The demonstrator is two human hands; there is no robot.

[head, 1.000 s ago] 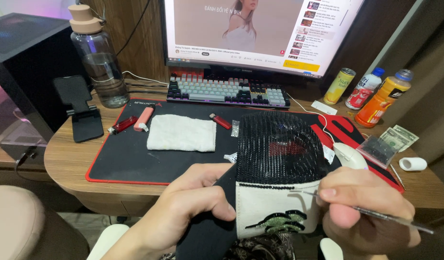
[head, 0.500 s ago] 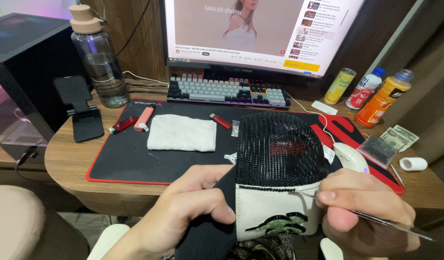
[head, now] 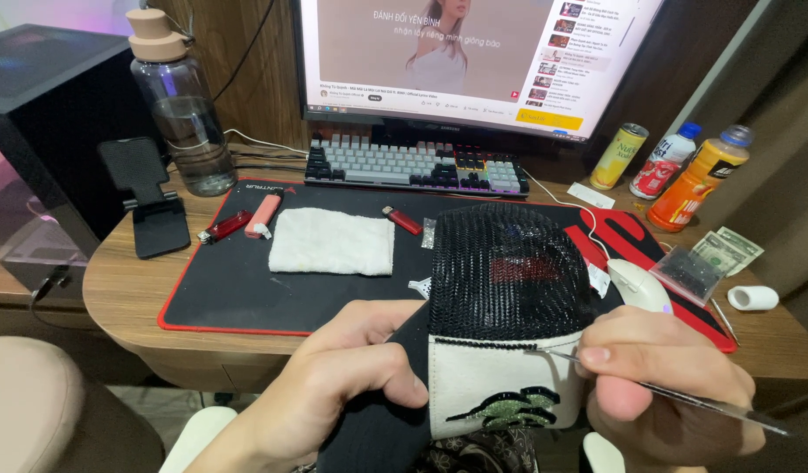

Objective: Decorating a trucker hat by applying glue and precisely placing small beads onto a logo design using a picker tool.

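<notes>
The left hand [head: 334, 377] was closed on the edge of the cap [head: 500, 324], holding it up over the near edge of the desk [head: 124, 289], while the right hand [head: 667, 385] pinched a thin pick [head: 684, 398], its tip touching the cap's bead row. A slip of the pick could probably have knocked beads loose, or the cap could have twisted in the one-sided grip.

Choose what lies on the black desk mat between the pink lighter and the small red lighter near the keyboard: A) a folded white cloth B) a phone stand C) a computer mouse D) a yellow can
A: a folded white cloth lies flat on the black desk mat, with the pink lighter to its left and the small red lighter to its right.
</notes>
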